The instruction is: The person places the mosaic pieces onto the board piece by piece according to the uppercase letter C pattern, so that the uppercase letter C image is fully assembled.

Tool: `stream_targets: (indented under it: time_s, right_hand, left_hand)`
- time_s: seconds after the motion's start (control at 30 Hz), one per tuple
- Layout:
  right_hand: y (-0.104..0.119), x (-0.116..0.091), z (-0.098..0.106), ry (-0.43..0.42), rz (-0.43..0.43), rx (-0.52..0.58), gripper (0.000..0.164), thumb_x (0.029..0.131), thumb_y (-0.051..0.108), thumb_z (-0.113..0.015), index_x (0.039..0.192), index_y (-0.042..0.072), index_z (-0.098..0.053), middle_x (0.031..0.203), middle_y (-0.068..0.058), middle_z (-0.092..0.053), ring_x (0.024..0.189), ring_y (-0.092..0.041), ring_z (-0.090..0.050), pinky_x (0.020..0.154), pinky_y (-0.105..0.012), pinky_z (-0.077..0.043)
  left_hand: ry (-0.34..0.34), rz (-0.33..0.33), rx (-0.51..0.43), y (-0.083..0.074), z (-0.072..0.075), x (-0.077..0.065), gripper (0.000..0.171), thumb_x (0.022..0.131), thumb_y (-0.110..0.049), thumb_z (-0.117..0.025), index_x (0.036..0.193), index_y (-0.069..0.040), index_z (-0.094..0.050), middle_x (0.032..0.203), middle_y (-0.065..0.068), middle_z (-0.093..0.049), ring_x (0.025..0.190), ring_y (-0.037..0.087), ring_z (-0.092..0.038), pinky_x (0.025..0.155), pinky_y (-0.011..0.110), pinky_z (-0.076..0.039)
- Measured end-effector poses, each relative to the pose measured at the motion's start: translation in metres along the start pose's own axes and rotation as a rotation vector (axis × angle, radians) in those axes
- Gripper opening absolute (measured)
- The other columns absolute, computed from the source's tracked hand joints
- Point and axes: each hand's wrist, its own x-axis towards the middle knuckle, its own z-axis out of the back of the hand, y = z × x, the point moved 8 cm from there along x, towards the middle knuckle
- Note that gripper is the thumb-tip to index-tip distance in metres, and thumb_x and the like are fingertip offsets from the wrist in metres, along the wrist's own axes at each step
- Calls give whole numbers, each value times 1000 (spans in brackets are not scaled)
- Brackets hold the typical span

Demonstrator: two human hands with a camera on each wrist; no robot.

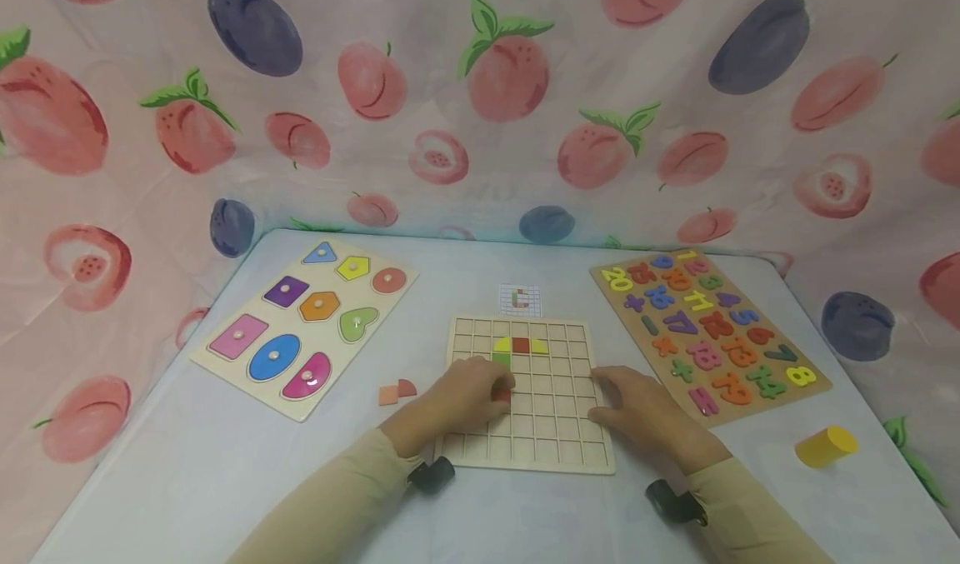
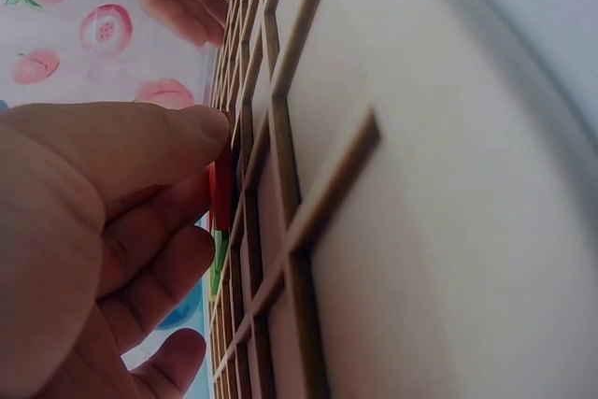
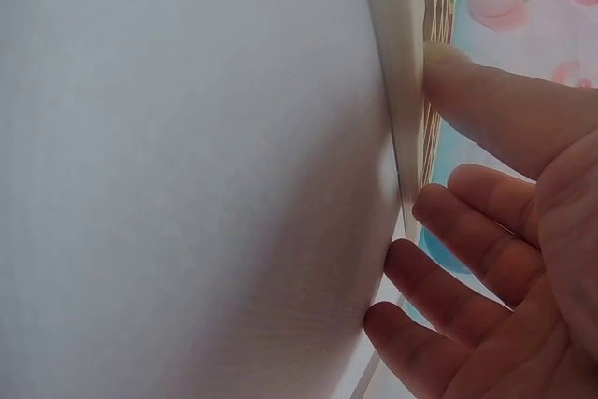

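A wooden grid board (image 1: 558, 406) lies in front of me. Over its left half my left hand (image 1: 472, 385) pinches a red tile (image 2: 221, 189) down at the grid, thumb on its near end. Beyond that tile, a green tile (image 2: 220, 254) sits in the grid. Farther up the board are a red square tile (image 1: 521, 346) and, on either side of it, yellow rounded tiles (image 1: 538, 346). My right hand (image 1: 637, 406) rests at the board's right edge, thumb (image 3: 458, 81) at the rim and fingers loosely bent beside it.
Left of the board lie an orange square tile (image 1: 387, 395) and a red quarter-round tile (image 1: 407, 387). A pattern card (image 1: 520, 300) is behind the board. A shape puzzle (image 1: 288, 322) lies left, a number puzzle (image 1: 637, 306) right, and a yellow cylinder (image 1: 825, 446) near the right front.
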Motion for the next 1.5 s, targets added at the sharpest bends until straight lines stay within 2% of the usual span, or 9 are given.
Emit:
stream_targets:
  time_s: [0.27, 0.5, 0.77, 1.17, 1.3, 1.5]
  right_hand:
    - [-2, 1, -1, 5, -16, 8, 61, 87, 25, -77, 138, 0, -55, 140, -21, -54, 134, -43, -44, 108, -57, -34]
    - [-2, 2, -1, 7, -22, 10, 62, 87, 25, -78, 138, -1, -55, 141, -21, -54, 134, -43, -44, 108, -57, -34]
    - [-3, 2, -1, 5, -23, 4, 62, 87, 26, -77, 139, 0, -54, 141, -21, -53, 134, -43, -44, 108, -58, -34]
    - [-2, 1, -2, 13, -33, -1, 62, 87, 26, -77, 139, -1, -54, 141, -22, -53, 134, -43, -43, 108, -58, -34]
    - [-2, 1, -2, 18, -40, -1, 63, 87, 26, -77, 139, -1, -54, 141, -22, -53, 134, -43, -43, 108, -57, -34]
    - [-3, 2, -2, 16, -35, 0, 62, 88, 26, -77, 139, -1, -54, 141, -22, -53, 134, -43, -43, 108, -58, -34]
  left_hand:
    - [-20, -22, 14, 2, 2, -1, 23, 87, -20, -78, 109, -14, -73, 88, -9, -62, 86, 12, -54, 83, 30, -49]
    - [-52, -48, 27, 4, 7, -1, 17, 85, -14, -76, 102, -15, -74, 85, -10, -62, 83, 13, -53, 80, 30, -48]
    - [-66, -45, 29, 8, 8, 0, 23, 84, -10, -75, 108, -12, -74, 97, -5, -69, 90, 14, -57, 87, 32, -48]
    - [-85, -70, 106, 5, 9, 1, 18, 84, -15, -76, 102, -14, -74, 89, -7, -67, 82, 13, -54, 81, 31, -47]
    - [-82, -41, 124, 5, 17, -2, 21, 85, -15, -73, 105, -14, -75, 93, -6, -69, 83, 14, -55, 81, 32, -47]
    - [-64, 99, 17, 25, 26, -8, 30, 87, -13, -68, 116, -12, -72, 108, 0, -69, 101, 21, -59, 92, 39, -47]
